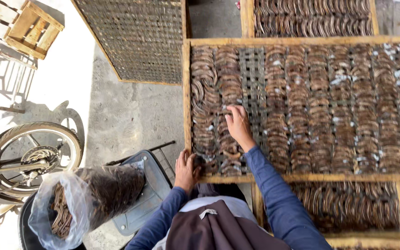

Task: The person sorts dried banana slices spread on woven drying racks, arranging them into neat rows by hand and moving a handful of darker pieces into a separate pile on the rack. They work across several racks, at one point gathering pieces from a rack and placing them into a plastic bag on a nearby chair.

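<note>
On the near left part of a wooden-framed drying rack, the right hand lies palm down, arm stretched forward in a blue sleeve, fingers loosely spread and resting on a row of brown curved pieces; it pinches nothing that can be seen. Nearer, the left hand sits at the rack's near left corner, fingers curled over the frame edge beside a few of the same pieces; whether it grips one I cannot tell.

Rows of these curved pieces, flecked with white, fill the rack from left to right, with one strip of bare mesh just far of the right hand. More filled racks lie at the far side and on the near right. An empty mesh rack leans at far left. At near left a clear plastic bag holds more brown pieces, beside a motorbike wheel.
</note>
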### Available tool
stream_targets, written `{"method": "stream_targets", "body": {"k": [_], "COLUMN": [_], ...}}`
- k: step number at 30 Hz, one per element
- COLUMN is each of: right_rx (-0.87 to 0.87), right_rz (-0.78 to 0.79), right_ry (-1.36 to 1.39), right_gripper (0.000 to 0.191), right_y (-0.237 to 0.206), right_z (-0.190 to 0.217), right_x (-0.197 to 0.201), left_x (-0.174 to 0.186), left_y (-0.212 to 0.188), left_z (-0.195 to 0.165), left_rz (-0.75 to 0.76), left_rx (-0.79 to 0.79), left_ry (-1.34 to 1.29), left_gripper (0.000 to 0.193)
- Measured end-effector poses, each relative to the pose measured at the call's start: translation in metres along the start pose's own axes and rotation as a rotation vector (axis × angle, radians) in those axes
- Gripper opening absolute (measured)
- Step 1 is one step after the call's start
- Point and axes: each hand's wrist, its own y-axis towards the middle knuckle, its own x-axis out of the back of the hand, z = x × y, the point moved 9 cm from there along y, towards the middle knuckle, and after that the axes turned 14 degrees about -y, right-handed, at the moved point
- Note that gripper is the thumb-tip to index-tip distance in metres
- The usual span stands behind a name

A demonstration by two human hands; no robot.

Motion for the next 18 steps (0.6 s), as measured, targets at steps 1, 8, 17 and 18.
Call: {"method": "stream_targets", "body": {"k": [1, 8, 17, 18], "right_rx": [0.042, 0.104, -0.087, -0.112], "right_rz": [-0.021, -0.009, 0.245, 0.251], "right_ry": [0.010, -0.058, -0.348, -0.335], "right_gripper": [0.035, 0.059, 0.077, 0.075], "right_y": [0.026, 0.190, 0.234, 0.234], "right_z": [0.004, 0.018, 0.020, 0.019], "right_x": [-0.006, -0.099, -0.145, -0.144], "left_x": [-0.002, -0.006, -0.010, -0.009], "left_y": [0.004, -0.008, -0.013, -0.012], "left_z": [0.000, 0.033, 0.038, 0.037], "left_rz": [-0.005, 0.092, 0.094, 0.083], "left_rx": [-0.002, 0.190, 0.239, 0.224], "left_ry": [0.046, 0.062, -0.047, -0.053], "left_gripper": [0.066, 0.074, 0.071, 0.071]}}
